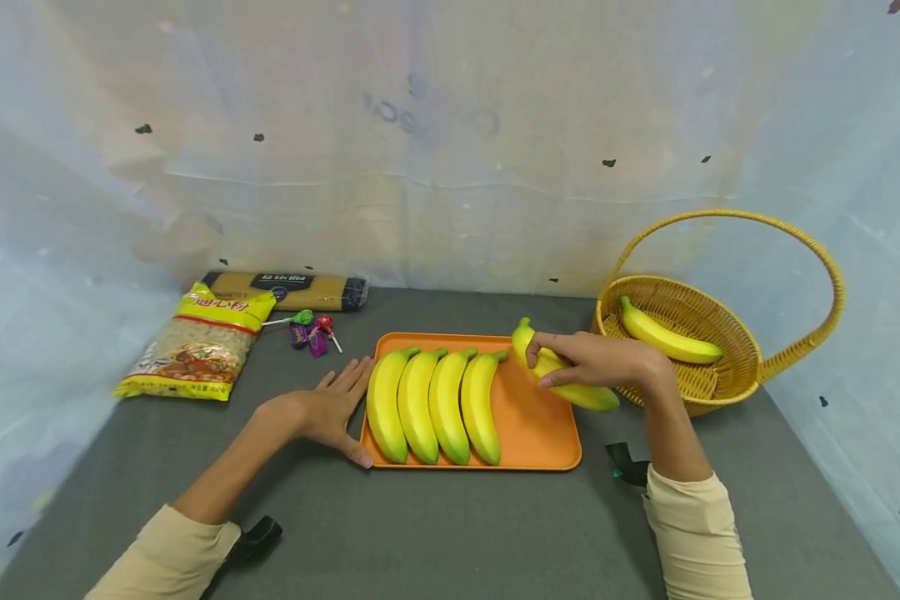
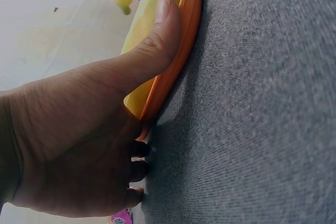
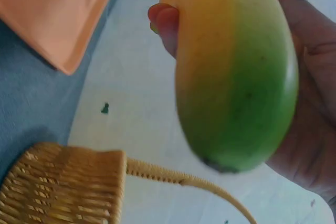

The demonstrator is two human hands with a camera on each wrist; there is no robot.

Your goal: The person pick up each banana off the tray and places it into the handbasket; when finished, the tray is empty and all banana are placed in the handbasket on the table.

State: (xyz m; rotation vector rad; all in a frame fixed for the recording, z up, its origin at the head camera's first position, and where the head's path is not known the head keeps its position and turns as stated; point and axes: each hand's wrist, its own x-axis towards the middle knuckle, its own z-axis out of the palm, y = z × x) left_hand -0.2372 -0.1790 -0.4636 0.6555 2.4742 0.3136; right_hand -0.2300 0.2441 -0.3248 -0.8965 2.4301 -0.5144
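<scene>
An orange tray (image 1: pixel 536 437) lies mid-table with several bananas (image 1: pixel 447 408) side by side across its left and middle part. My left hand (image 1: pixel 326 414) rests at the tray's left edge, its fingers straight and spread; in the left wrist view its thumb (image 2: pixel 157 35) lies along the rim. Above the tray's right end, my right hand (image 1: pixel 588 360) grips another banana (image 1: pixel 525 337) around its middle. The right wrist view shows that banana's green end (image 3: pixel 252 119) close up, clear of the tray. One more banana (image 1: pixel 667 333) lies inside the wicker basket (image 1: pixel 720 392) at the right.
The basket's tall handle (image 1: pixel 832 275) arches up at the right. At the back left lie a yellow food bag (image 1: pixel 195 346), a spaghetti pack (image 1: pixel 318 293), lollipops (image 1: pixel 303 317) and purple wrapped sweets (image 1: pixel 315 340). A pale sheet hangs behind the grey table.
</scene>
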